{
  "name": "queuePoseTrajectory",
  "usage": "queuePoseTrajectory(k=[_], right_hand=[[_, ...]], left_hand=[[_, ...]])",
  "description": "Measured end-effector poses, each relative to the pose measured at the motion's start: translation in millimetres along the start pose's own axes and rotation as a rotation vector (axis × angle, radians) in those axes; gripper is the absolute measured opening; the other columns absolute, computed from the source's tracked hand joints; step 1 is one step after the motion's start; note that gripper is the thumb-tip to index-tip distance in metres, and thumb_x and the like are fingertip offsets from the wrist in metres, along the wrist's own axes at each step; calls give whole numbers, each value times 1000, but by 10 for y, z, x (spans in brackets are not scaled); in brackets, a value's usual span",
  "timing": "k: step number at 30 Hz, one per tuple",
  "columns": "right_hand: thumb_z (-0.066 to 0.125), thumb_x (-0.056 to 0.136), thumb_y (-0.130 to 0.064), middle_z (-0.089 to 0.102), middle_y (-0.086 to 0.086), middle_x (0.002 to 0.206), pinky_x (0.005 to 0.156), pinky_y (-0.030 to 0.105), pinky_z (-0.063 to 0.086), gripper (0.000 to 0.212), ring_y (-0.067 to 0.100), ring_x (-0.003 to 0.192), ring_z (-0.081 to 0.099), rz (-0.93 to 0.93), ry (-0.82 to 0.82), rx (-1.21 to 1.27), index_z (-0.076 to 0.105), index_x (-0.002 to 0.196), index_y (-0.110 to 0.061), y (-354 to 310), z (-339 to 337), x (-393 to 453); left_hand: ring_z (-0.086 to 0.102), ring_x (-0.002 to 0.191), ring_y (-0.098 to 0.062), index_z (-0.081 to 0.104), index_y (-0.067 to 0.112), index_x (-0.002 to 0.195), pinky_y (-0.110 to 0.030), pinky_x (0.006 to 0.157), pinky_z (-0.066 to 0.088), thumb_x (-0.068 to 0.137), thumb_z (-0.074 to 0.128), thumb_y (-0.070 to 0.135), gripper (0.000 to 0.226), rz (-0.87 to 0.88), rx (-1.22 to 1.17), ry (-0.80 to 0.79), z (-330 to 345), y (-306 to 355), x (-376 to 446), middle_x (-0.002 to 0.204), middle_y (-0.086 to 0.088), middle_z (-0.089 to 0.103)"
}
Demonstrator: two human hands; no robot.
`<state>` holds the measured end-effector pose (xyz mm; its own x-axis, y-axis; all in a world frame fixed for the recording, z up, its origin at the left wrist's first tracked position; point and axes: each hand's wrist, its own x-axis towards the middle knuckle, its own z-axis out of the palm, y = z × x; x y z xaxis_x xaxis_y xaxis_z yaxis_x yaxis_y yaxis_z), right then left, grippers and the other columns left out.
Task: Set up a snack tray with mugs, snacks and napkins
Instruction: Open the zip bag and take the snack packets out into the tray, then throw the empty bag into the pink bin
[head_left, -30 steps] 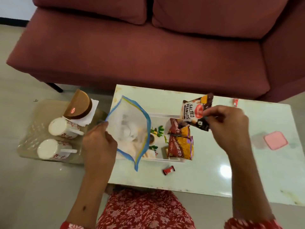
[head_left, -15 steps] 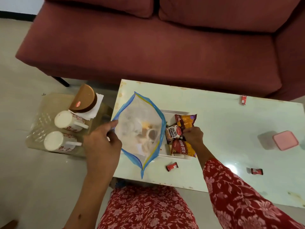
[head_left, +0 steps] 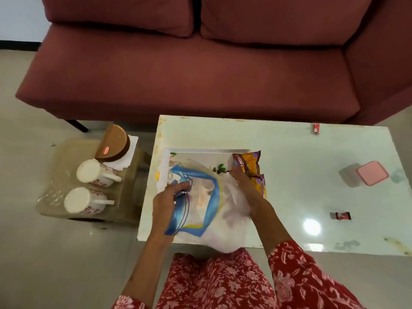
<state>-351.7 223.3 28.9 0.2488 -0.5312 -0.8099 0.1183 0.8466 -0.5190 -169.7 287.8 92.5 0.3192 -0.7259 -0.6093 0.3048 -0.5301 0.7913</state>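
Note:
A white tray with a flower print lies at the left end of the pale green table. Two orange snack packets rest along the tray's right side. A clear zip bag with a blue rim droops over the tray and the table's near edge. My left hand pinches the bag's blue rim. My right hand reaches past the bag to the left edge of the packets, its wrist behind the plastic. The peanut packet is hidden. Two white mugs lie on a low stand on the left.
White napkins sit under a brown-lidded jar on the low stand. A pink-lidded box and two small red candies lie on the table. A maroon sofa stands close behind.
My right hand carried the peanut packet down into the tray beside the orange packets. The zip bag dropped from upright to lying over the tray, with my left hand lower and nearer the table.

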Motion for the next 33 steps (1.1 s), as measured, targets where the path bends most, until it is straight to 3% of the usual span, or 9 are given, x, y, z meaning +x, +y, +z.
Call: queuePoseTrajectory(k=[3,6,9,16,20,24,27,30,33], right_hand=[[75,65,-50,61,3,125,66,32,56,73,19,107,60,-134,-24,-78,52,129,-23,-6,166,-252],[61,84,-11,64,14,108,72,23,52,42,12,84,64,-367,-18,-99,52,123,4,2,421,-479],[55,85,-10,64,8,94,82,32,50,19,21,89,62,-446,-6,19,62,101,-3,66,626,-682],[46,87,2,70,-5,64,61,21,54,36,10,64,65,-499,74,19,70,67,-15,300,504,-1105],[63,77,0,68,-1,77,66,16,51,12,9,69,65,-779,614,-312,69,81,-9,418,269,-1303],[70,68,-39,42,4,136,92,37,46,62,23,113,51,-598,1079,-544,48,124,-24,572,-61,-1385],[63,76,-53,41,8,139,87,44,52,80,30,110,57,-164,645,-179,20,140,-30,554,-448,-1483],[56,87,-31,58,8,111,55,32,55,39,25,77,64,-81,343,171,44,122,-20,489,-906,-1640],[48,87,-36,60,7,110,58,36,57,26,27,76,64,-157,296,247,59,105,-21,419,-1386,-1829]], left_hand=[[56,103,-26,59,16,90,-38,94,44,84,58,31,16,-43,-56,-174,114,-52,-60,101,-9,60],[62,97,-10,58,12,105,-22,81,50,64,76,33,50,63,40,-357,143,-146,-211,100,-1,67],[63,96,-12,51,11,121,-20,70,54,77,66,13,46,-1,53,-338,152,-220,-314,108,-4,64],[50,53,-28,66,7,68,-33,60,41,81,57,-4,20,-65,-134,-191,308,-282,-447,53,-8,56],[50,34,-6,61,0,81,-15,39,40,86,47,-8,17,-59,-91,-202,632,-376,-601,39,0,56],[60,56,-10,56,0,107,-14,43,47,81,42,-14,32,-4,-159,-140,1047,-468,-744,79,-10,65],[64,74,-10,57,12,104,-23,63,54,78,44,-14,38,71,-151,-143,1358,-639,-818,91,-4,63],[59,91,-17,53,11,112,-32,78,49,71,46,-4,45,157,61,-130,1636,-868,-957,103,-9,61],[58,73,4,58,17,90,-17,63,43,71,41,-7,35,462,315,-236,1930,-1105,-1123,78,-2,61]])
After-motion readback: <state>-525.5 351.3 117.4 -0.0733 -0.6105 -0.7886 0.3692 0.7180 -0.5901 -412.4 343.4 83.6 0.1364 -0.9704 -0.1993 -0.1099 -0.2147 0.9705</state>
